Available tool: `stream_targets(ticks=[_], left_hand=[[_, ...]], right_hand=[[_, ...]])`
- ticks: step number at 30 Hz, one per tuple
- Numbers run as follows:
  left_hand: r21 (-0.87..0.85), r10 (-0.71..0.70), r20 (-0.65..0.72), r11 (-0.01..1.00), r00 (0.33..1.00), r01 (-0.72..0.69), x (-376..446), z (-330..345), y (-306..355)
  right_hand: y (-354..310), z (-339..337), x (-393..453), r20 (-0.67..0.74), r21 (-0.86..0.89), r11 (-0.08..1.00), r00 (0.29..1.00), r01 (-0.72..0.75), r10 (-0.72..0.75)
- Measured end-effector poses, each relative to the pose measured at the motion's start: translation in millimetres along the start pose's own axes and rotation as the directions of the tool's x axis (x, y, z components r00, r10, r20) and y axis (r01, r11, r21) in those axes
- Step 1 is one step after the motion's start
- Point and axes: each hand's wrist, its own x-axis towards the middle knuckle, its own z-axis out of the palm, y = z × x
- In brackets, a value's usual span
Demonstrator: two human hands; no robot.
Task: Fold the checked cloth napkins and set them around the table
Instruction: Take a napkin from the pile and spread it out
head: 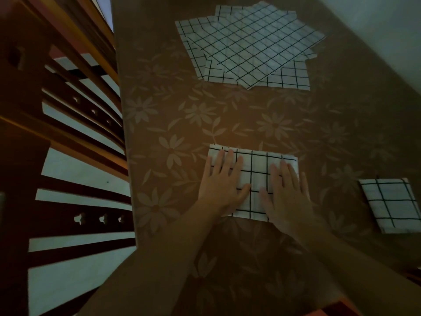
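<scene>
A white napkin with black checks [256, 169], folded into a rectangle, lies on the brown flowered tablecloth [182, 124] in front of me. My left hand [222, 183] presses flat on its left half with fingers straight. My right hand [286, 192] presses flat on its right half. A loose pile of unfolded checked napkins [248, 46] lies at the far side of the table. One small folded checked napkin [391, 204] sits at the right edge.
Dark wooden chairs with slatted backs [68, 137] stand along the table's left side over a pale floor. A pale wall or floor [376, 23] shows beyond the table's far right edge. The light is dim.
</scene>
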Motion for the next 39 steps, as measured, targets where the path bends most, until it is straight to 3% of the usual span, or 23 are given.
stream_targets(ticks=[5, 13, 18, 20, 22, 24, 31, 33, 35, 37, 39], left_hand=[[-0.002, -0.014, 0.001, 1.0, 1.0, 0.014, -0.7, 0.2, -0.6], [-0.012, -0.081, -0.012, 0.997, 0.997, 0.081, -3.6, -0.6, -15.1], [-0.113, -0.053, -0.228, 0.993, 0.972, 0.027, -19.9, -1.0, -20.5], [-0.103, -0.038, -0.257, 0.995, 0.966, 0.011, -22.8, 1.5, -19.9], [-0.076, -0.024, -0.258, 0.997, 0.966, 0.004, -22.5, 0.5, -19.3], [-0.083, -0.017, -0.258, 0.997, 0.966, -0.005, -21.3, -3.5, -18.6], [-0.28, -0.149, -0.272, 0.957, 0.951, 0.07, -37.0, -25.2, -18.1], [-0.393, -0.231, -0.275, 0.913, 0.933, 0.11, -42.6, -32.9, -18.9], [-0.545, -0.342, -0.281, 0.826, 0.897, 0.144, -50.0, -43.8, -20.1], [-0.717, -0.47, -0.199, 0.668, 0.86, 0.2, -55.6, -55.7, -23.6], [-0.868, -0.552, -0.063, 0.441, 0.831, 0.227, -62.9, -75.2, -26.5]], right_hand=[[-14.9, 7.3, 28.4, 0.011, 0.052, 0.997, 0.999, 0.053, -0.053], [28.4, 9.5, 17.0, 0.043, 0.014, 0.999, 0.999, -0.034, 0.034], [22.3, -3.1, 13.9, 0.058, -0.005, 1.0, 0.998, -0.014, 0.014], [11.0, -14.1, 3.9, 0.032, 0.051, 0.989, 0.99, 0.136, -0.137], [-0.9, -19.3, -11.4, 0.023, 0.103, 0.917, 0.921, 0.385, -0.389], [-8.9, -17.3, -23.2, 0.012, 0.065, 0.843, 0.844, 0.534, -0.536], [-19.0, -18.8, -21.0, 0.014, -0.143, 0.735, 0.744, 0.663, -0.668], [-23.8, -26.6, -21.4, 0.039, -0.132, 0.74, 0.749, 0.66, -0.661], [-26.9, -41.6, -22.5, 0.018, -0.011, 0.833, 0.833, 0.553, -0.552], [-28.6, -64.2, -23.7, -0.04, 0.212, 0.885, 0.909, 0.414, -0.415], [-31.3, -96.8, -26.0, -0.14, 0.391, 0.862, 0.947, 0.322, -0.29]])
